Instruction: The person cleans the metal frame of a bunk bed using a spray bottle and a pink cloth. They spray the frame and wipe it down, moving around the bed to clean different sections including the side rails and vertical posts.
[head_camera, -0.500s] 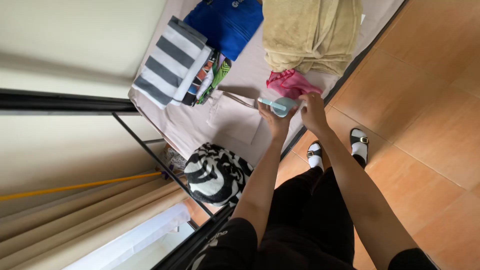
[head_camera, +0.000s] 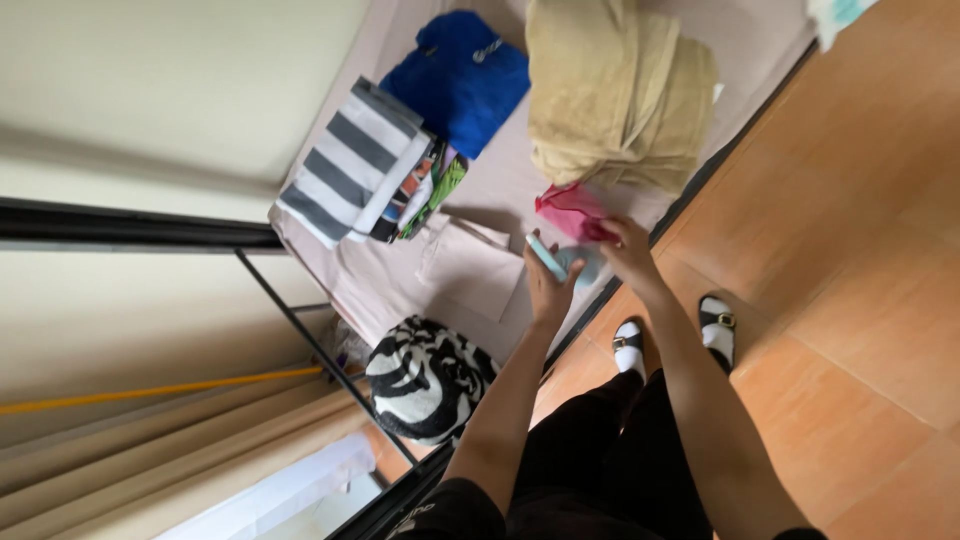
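Looking down from a head-worn camera, the view shows a person's two bare arms reaching out over a bed. The left hand (head_camera: 548, 285) has its fingers (head_camera: 538, 262) curled round a small, pale blue-green folded cloth (head_camera: 558, 262), grasping it from below so that a thin light edge of it stands up against the palm. The right hand (head_camera: 628, 248) sits just beside it, its fingers (head_camera: 612, 232) bent over the far edge of the same cloth and also touching a crumpled pink cloth (head_camera: 568, 212) that lies on the bed right behind; whether they are gripping the pink cloth or only resting on it cannot be told. The pale cloth is held just above the bed's near edge, between the two hands. Behind the pink cloth sits a large bundle of tan fabric (head_camera: 615, 95), loosely heaped. To its left lies a bright blue garment (head_camera: 458, 80), and next to that a folded grey and white striped cloth (head_camera: 345, 165) with a colourful printed piece (head_camera: 425, 190) tucked against it. All of these rest on a pale beige bed sheet (head_camera: 470, 270). At the bed's near corner a black and white zebra-patterned bundle (head_camera: 425, 378) hangs by a thin black metal frame (head_camera: 300, 330). Below the arms are black trousers and feet in white socks and black sandals (head_camera: 718, 325) on an orange-brown wooden floor (head_camera: 870, 250).
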